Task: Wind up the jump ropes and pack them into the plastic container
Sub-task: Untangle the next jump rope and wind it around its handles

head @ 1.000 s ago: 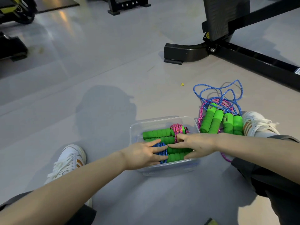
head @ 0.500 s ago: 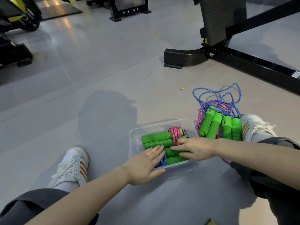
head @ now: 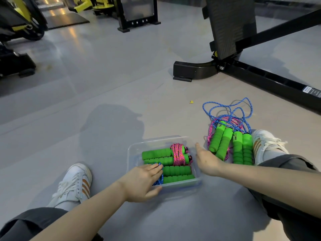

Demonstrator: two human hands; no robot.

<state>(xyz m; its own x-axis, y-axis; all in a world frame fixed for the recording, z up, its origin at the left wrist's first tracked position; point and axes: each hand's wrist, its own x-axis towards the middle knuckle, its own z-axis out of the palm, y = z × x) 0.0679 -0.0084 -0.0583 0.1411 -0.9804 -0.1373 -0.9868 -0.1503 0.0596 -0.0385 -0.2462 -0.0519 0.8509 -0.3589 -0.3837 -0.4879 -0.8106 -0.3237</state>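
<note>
**Plastic container** (head: pixel 132 154): clear, on the floor (head: pixel 104 87) between the person's legs.
**Contents:**
- One pink rope (head: pixel 178 153), wound round its green handles, lies at the container's far side.
- One blue rope (head: pixel 177 171) lies at its near side.

**Left hand** (head: pixel 140 181): released, fingers straight. It rests on the blue cord at the container's near-left corner. The thumb seems to lie against the front wall.
**Right hand** (head: pixel 206 160): released, fingers extended, just right of the container and grasping nothing.
**Loose ropes** (head: pixel 231 120): blue and pink cords in a tangle, with four green handles (head: pixel 223 141). They lie on the floor right of the container, beside a white shoe (head: pixel 262 143).
**Black machine base** (head: pixel 191 72): well beyond the container.
</note>
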